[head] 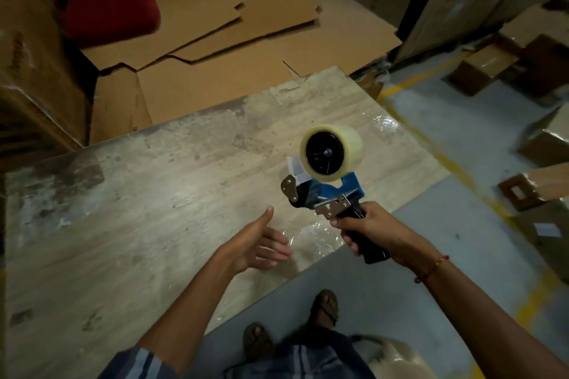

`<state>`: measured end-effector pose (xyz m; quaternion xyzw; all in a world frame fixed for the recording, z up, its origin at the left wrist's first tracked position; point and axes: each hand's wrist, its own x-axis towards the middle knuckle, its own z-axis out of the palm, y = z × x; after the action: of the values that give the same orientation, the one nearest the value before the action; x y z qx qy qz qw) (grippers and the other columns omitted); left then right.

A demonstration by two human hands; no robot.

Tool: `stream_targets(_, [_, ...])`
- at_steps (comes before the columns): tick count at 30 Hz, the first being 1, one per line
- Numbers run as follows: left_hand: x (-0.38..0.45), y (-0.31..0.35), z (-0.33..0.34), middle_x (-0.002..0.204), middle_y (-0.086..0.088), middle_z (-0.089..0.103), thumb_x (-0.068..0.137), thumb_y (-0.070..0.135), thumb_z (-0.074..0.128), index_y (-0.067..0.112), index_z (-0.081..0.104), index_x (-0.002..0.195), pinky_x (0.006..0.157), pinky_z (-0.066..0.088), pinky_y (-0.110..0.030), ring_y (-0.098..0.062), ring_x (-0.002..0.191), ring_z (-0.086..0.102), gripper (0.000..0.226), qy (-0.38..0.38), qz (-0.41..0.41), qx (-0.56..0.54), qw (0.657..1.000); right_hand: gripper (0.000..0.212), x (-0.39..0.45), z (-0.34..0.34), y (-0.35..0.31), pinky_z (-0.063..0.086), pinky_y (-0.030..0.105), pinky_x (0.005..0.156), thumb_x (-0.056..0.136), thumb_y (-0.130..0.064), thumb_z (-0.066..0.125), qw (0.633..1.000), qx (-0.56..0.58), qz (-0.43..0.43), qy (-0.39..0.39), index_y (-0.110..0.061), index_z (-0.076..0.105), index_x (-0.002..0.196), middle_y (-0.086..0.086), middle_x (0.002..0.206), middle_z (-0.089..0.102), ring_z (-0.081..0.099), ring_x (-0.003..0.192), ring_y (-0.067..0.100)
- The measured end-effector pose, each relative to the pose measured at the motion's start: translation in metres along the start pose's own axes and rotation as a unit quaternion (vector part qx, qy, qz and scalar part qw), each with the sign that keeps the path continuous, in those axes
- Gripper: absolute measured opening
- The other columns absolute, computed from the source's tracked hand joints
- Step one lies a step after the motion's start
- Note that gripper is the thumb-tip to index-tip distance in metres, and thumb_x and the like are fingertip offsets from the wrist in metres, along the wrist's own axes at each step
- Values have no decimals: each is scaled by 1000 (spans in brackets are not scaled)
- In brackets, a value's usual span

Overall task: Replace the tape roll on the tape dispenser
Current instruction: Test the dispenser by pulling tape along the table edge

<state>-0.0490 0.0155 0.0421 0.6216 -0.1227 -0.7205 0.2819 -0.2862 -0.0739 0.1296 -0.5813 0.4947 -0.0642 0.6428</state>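
Clear tape roll (331,153) sits on hub of tape dispenser (326,194), held above table (123,209). Right hand (369,228) clamps handle; left hand (258,240) loose, empty. Likely next: thread tape end through roller, keep dispenser steady.

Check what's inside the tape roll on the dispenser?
The tape roll sits on the dispenser's black spoked hub, which fills its core. The roll's far side is hidden. The right hand grips the handle.
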Motion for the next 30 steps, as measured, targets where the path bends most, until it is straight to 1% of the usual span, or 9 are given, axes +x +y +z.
stream_targets(2, [6, 1, 17, 104, -20, 75, 84, 83, 36, 1, 73, 99, 72, 55, -33, -33, 96, 73, 91, -35, -23, -44, 998, 15, 0, -3, 3, 46, 32, 52, 92, -17, 70, 1000, -19, -12, 16, -8, 62, 82, 12, 63, 60, 52, 51, 21])
stream_targets(5, [19, 11, 36, 93, -15, 75, 85, 78, 44, 3, 70, 94, 65, 55, -30, -29, 86, 70, 80, 5, -27, -119, 993, 20, 0, -8, 6, 44, 30, 51, 92, -17, 68, 999, -32, -22, 32, -11, 60, 75, 9, 60, 59, 51, 51, 21])
stream_targets(8, [29, 22, 48, 82, -9, 72, 90, 56, 59, 8, 67, 89, 63, 53, -28, -23, 80, 67, 49, 38, -23, -137, 990, 24, -2, -14, 10, 43, 24, 46, 93, -16, 67, 998, -49, -26, 37, -11, 57, 72, 7, 57, 58, 51, 48, 20])
stream_targets(11, [35, 29, 59, 75, -6, 71, 91, 25, 64, 7, 65, 87, 60, 50, -26, -18, 72, 65, 18, 68, -4, -129, 989, 23, -4, -19, 15, 46, 29, 51, 92, -19, 69, 995, -80, -35, 44, -12, 59, 72, 7, 59, 60, 54, 51, 20])
stream_targets(16, [46, 30, 68, 65, -5, 67, 82, 4, 63, 5, 66, 83, 57, 49, -26, -18, 64, 64, 3, 90, 58, -143, 984, 20, -11, -22, 32, 41, 20, 44, 92, -19, 70, 992, -77, -56, 79, -19, 60, 75, 1, 57, 57, 53, 48, 15])
stream_targets(20, [55, 24, 74, 75, -7, 66, 86, 0, 61, 11, 65, 78, 57, 44, -24, -15, 61, 55, 14, 136, 129, -53, 981, 15, -16, -20, 66, 43, 17, 45, 91, -32, 71, 986, -117, -62, 104, -18, 65, 92, -2, 63, 63, 60, 50, 7])
stream_targets(25, [75, 15, 72, 72, 0, 68, 88, -1, 67, 14, 69, 72, 66, 46, -23, -11, 67, 61, 22, 145, 216, 72, 963, 29, -8, -15, 141, 55, 40, 60, 86, -44, 72, 977, -165, -32, 127, -19, 65, 101, 2, 76, 70, 67, 65, 20])
stream_targets(27, [84, 11, 70, 70, 6, 69, 85, 3, 72, 22, 70, 68, 72, 47, -24, -8, 69, 64, 25, 158, 221, 153, 950, 24, -5, -10, 168, 56, 42, 61, 86, -36, 74, 976, -167, -11, 136, -20, 64, 101, -1, 78, 70, 66, 65, 14])
stream_targets(30, [95, 2, 71, 76, 4, 74, 84, 7, 73, 19, 77, 76, 77, 52, -27, -12, 77, 68, 15, 180, 221, 240, 928, 13, -6, -1, 196, 47, 26, 63, 87, -18, 75, 974, -172, -16, 149, -22, 64, 94, -7, 80, 69, 64, 71, -6])
